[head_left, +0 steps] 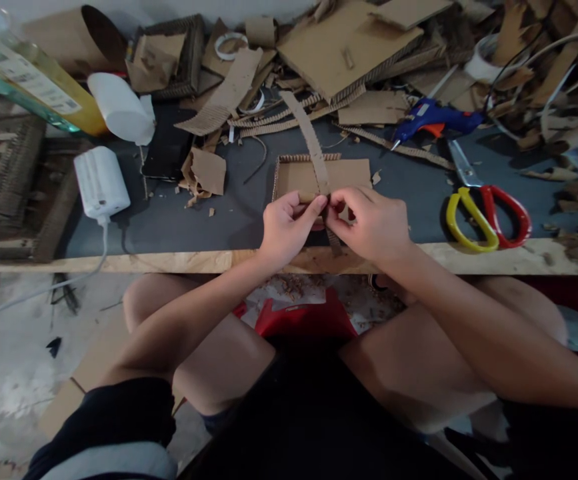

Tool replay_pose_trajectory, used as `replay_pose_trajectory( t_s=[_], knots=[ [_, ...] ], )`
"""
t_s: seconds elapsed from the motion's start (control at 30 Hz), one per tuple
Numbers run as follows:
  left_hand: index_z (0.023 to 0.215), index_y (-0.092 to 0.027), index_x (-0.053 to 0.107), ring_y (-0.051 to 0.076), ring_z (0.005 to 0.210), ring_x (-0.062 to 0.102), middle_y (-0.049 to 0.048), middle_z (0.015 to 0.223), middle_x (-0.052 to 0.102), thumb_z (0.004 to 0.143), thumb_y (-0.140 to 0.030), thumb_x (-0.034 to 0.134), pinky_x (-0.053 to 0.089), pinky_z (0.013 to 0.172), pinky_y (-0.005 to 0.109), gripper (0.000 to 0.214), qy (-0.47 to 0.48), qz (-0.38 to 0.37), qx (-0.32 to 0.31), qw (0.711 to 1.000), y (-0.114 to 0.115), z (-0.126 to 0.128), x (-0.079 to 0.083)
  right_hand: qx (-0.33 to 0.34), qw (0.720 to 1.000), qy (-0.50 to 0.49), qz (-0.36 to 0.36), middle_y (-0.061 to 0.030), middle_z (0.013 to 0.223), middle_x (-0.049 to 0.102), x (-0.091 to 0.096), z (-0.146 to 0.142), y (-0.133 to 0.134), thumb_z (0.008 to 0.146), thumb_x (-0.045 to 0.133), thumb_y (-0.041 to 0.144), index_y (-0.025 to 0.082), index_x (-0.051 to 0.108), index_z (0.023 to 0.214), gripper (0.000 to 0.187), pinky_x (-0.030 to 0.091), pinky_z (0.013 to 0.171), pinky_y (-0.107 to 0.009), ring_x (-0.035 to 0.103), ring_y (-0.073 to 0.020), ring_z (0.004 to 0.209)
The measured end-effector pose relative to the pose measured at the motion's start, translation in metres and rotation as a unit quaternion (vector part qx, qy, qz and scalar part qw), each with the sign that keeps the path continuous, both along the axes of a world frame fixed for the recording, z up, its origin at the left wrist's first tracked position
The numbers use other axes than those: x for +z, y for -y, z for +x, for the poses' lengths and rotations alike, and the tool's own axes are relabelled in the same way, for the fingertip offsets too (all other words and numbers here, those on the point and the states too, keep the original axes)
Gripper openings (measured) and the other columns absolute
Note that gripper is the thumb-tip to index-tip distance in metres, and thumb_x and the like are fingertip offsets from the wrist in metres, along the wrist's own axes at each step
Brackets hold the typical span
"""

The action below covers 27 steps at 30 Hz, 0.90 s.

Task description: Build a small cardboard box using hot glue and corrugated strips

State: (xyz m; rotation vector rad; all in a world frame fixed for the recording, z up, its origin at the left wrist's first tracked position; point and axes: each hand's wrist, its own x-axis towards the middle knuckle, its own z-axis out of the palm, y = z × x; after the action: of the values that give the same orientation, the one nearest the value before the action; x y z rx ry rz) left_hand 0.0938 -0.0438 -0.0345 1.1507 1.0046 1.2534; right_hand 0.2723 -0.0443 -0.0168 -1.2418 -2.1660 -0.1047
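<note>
Between my two hands is a narrow cardboard strip (309, 133), its long end rising away from me and its short end hanging toward the table edge. My left hand (291, 223) pinches it between thumb and fingers. Close against it, my right hand (371, 220) also has its fingertips closed on the strip. Beneath them lies a cardboard piece (349, 172) with a corrugated strip standing along its far and left edges. The hands hide its near part.
Scissors (486, 217) with yellow and red handles and a blue glue gun (436, 121) lie at right. At left are a white charger (101, 183), a white bottle (119, 107) and a yellow-liquid bottle (53, 87). Cardboard scraps (349, 47) pile up at the back.
</note>
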Motion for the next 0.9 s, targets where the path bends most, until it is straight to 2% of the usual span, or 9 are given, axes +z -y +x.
replay_pose_trajectory(
  t_s=[0.17, 0.3, 0.4, 0.5, 0.63, 0.73, 0.83, 0.9],
  knots=[
    [0.089, -0.02, 0.079, 0.017, 0.081, 0.083, 0.0022, 0.088, 0.085, 0.085, -0.065, 0.094, 0.073, 0.071, 0.027, 0.048, -0.008, -0.001, 0.009, 1.0, -0.003, -0.003, 0.007, 0.003, 0.999, -0.034, 0.033, -0.0032, 0.088, 0.079, 0.0, 0.003, -0.002, 0.103, 0.062, 0.025, 0.025, 0.077, 0.104, 0.016, 0.044, 0.062, -0.031, 0.066, -0.017, 0.068],
    [0.09, -0.019, 0.078, 0.017, 0.085, 0.084, 0.0031, 0.092, 0.086, 0.093, -0.056, 0.091, 0.073, 0.075, 0.027, 0.039, -0.022, -0.018, 0.016, 0.999, -0.001, -0.004, 0.012, 0.001, 0.998, -0.028, 0.065, -0.0043, 0.094, 0.082, -0.003, 0.004, -0.003, 0.109, 0.059, 0.031, 0.029, 0.082, 0.109, 0.022, 0.053, 0.068, -0.035, 0.073, -0.0206, 0.077],
    [0.09, -0.019, 0.079, 0.017, 0.085, 0.084, 0.0035, 0.094, 0.087, 0.093, -0.057, 0.091, 0.072, 0.075, 0.026, 0.04, -0.032, -0.005, 0.023, 0.999, 0.003, -0.004, 0.016, 0.005, 0.996, -0.006, 0.088, -0.0042, 0.087, 0.081, -0.005, 0.005, -0.003, 0.109, 0.06, 0.03, 0.028, 0.081, 0.101, 0.023, 0.051, 0.068, -0.036, 0.074, -0.0217, 0.077],
    [0.087, -0.019, 0.08, 0.017, 0.081, 0.083, 0.0032, 0.089, 0.086, 0.087, -0.064, 0.094, 0.07, 0.072, 0.025, 0.046, -0.045, -0.001, 0.024, 0.999, 0.004, -0.004, 0.017, 0.009, 0.994, 0.006, 0.113, -0.0023, 0.077, 0.076, -0.006, 0.005, -0.004, 0.106, 0.061, 0.026, 0.027, 0.078, 0.093, 0.022, 0.047, 0.065, -0.036, 0.07, -0.0206, 0.071],
    [0.086, -0.019, 0.081, 0.016, 0.077, 0.082, 0.0032, 0.086, 0.086, 0.08, -0.069, 0.096, 0.07, 0.07, 0.025, 0.053, -0.037, -0.012, 0.008, 0.999, 0.001, -0.004, 0.014, 0.036, 0.982, 0.008, 0.183, -0.0013, 0.072, 0.071, -0.006, 0.003, -0.007, 0.103, 0.06, 0.02, 0.024, 0.074, 0.088, 0.021, 0.043, 0.062, -0.034, 0.064, -0.0179, 0.065],
    [0.083, -0.019, 0.08, 0.016, 0.076, 0.082, 0.0027, 0.084, 0.085, 0.084, -0.06, 0.097, 0.07, 0.068, 0.025, 0.045, -0.016, -0.03, -0.001, 0.999, -0.001, -0.004, 0.015, 0.035, 0.983, 0.036, 0.178, -0.0024, 0.073, 0.068, -0.005, 0.002, -0.008, 0.102, 0.059, 0.019, 0.024, 0.072, 0.086, 0.021, 0.042, 0.062, -0.034, 0.061, -0.0179, 0.066],
    [0.08, -0.019, 0.078, 0.016, 0.075, 0.082, 0.0018, 0.081, 0.084, 0.091, -0.046, 0.095, 0.068, 0.064, 0.022, 0.034, -0.01, -0.085, 0.008, 0.996, -0.003, -0.003, 0.017, 0.021, 0.988, 0.074, 0.137, -0.0028, 0.072, 0.066, -0.003, 0.003, -0.008, 0.101, 0.058, 0.023, 0.025, 0.07, 0.081, 0.023, 0.042, 0.061, -0.035, 0.059, -0.0182, 0.064],
    [0.08, -0.019, 0.077, 0.015, 0.074, 0.082, 0.0018, 0.081, 0.083, 0.093, -0.04, 0.093, 0.067, 0.064, 0.021, 0.03, 0.001, -0.11, 0.005, 0.994, -0.003, -0.002, 0.018, 0.021, 0.986, 0.081, 0.142, -0.0027, 0.071, 0.066, -0.003, 0.004, -0.008, 0.1, 0.057, 0.023, 0.026, 0.07, 0.082, 0.022, 0.041, 0.059, -0.035, 0.058, -0.018, 0.062]
  ],
)
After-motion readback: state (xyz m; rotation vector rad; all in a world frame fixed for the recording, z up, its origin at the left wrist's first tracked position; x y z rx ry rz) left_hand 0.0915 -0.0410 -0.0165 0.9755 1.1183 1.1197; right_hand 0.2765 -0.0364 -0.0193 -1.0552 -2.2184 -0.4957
